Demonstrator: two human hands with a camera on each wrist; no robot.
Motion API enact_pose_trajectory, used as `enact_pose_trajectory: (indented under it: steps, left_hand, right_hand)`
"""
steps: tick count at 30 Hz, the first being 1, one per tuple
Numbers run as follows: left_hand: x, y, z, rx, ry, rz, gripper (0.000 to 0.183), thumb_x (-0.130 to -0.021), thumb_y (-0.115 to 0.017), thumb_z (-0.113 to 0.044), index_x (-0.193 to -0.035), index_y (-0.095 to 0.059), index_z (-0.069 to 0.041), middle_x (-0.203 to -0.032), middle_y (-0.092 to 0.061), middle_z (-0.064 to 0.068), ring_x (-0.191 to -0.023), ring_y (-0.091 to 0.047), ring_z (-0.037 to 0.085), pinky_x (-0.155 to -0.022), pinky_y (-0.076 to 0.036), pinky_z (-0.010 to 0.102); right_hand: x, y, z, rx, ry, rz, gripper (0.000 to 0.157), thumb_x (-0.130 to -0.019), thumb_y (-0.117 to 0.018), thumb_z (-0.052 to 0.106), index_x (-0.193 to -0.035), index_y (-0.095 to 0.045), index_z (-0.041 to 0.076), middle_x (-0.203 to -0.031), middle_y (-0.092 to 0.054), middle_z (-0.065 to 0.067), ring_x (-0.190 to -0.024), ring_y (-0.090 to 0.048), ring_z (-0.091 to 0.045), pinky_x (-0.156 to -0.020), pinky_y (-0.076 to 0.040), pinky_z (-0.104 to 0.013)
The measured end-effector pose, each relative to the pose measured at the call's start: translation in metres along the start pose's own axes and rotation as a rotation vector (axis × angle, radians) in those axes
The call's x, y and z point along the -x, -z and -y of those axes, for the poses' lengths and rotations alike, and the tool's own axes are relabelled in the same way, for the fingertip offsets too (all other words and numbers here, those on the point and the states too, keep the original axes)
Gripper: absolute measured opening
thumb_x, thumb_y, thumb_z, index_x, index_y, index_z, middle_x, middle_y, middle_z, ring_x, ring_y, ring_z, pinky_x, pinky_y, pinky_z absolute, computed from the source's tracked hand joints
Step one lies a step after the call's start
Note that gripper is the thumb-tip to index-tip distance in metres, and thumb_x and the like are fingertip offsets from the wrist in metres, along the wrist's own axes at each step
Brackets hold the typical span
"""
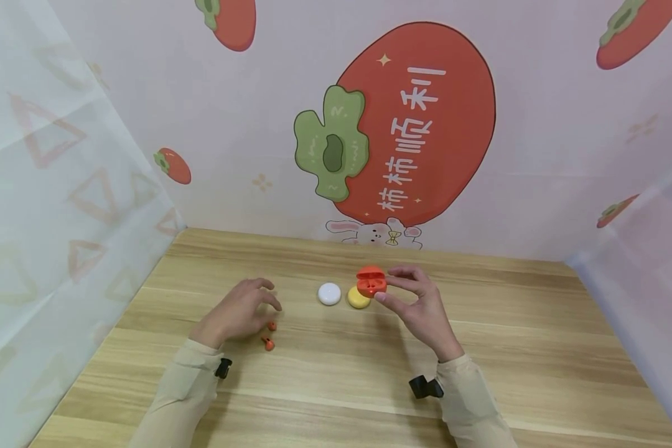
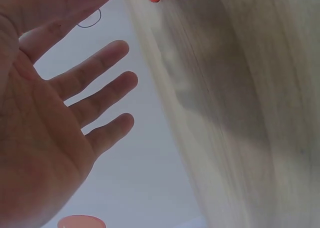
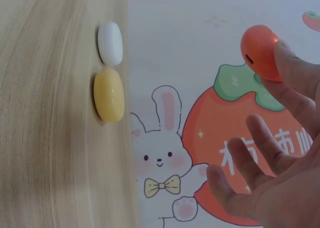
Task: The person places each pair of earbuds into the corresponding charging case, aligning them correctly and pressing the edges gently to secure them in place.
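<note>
My right hand [image 1: 422, 305] pinches an orange-red earbud charging case [image 1: 372, 283] between thumb and fingers, its lid raised toward the head camera. In the right wrist view the case [image 3: 261, 53] shows its rounded underside with a small dark slot, held up off the table. Over the table at the left, my left hand [image 1: 245, 309] has relaxed, spread fingers and holds nothing. Two orange-red earbuds lie on the wood beside it: one earbud [image 1: 272, 325] close under the hand, another earbud [image 1: 268, 343] a little nearer to me.
A white round case [image 1: 329, 294] and a yellow round case [image 1: 358, 297] sit side by side on the wooden table [image 1: 336, 386], the yellow one partly behind the held case. Behind them rises a printed backdrop [image 1: 246, 124] with a large persimmon; sheets flank both sides.
</note>
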State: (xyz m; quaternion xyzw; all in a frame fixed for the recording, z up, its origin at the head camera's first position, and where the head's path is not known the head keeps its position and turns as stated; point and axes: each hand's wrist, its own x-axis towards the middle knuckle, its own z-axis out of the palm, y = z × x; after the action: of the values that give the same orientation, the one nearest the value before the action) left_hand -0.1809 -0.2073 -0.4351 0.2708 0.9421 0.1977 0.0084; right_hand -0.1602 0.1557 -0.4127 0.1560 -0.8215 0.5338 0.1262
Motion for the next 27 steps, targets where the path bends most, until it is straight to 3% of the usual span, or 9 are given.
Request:
enact_pose_trajectory:
  steps: [7,13,27]
  left_hand:
    - [-0.0004,-0.0031,-0.0001,-0.02,-0.016,0.053,0.011,-0.084,-0.083,-0.011,-0.092,-0.081,-0.018,-0.127,-0.064,0.017,-0.12,-0.055,0.041,-0.106,-0.039,0.059]
    - [-0.0007,-0.0045,-0.0006,-0.011,-0.035,0.075,0.018,-0.079,-0.085,-0.005,-0.089,-0.081,-0.019,-0.123,-0.066,0.015,-0.116,-0.058,0.038,-0.104,-0.041,0.059]
    - [0.0011,-0.0018,-0.0034,0.006,0.004,0.092,0.018,-0.079,-0.086,-0.005,-0.086,-0.082,-0.022,-0.121,-0.065,0.012,-0.116,-0.056,0.039,-0.103,-0.04,0.059]
  right_hand:
    - [0.0002,0.0003,0.0007,-0.009,-0.016,0.007,0.03,-0.084,-0.085,0.014,-0.111,-0.078,0.004,-0.123,-0.061,-0.011,-0.12,-0.053,-0.028,-0.1,-0.041,-0.055]
    - [0.0004,0.0003,0.0009,-0.005,-0.025,0.015,0.03,-0.085,-0.085,0.015,-0.112,-0.078,0.005,-0.125,-0.061,-0.013,-0.121,-0.053,-0.028,-0.1,-0.042,-0.057]
    - [0.0014,-0.0002,0.0014,-0.008,-0.021,0.018,0.031,-0.084,-0.085,0.016,-0.113,-0.078,0.005,-0.124,-0.061,-0.015,-0.12,-0.053,-0.027,-0.099,-0.041,-0.055]
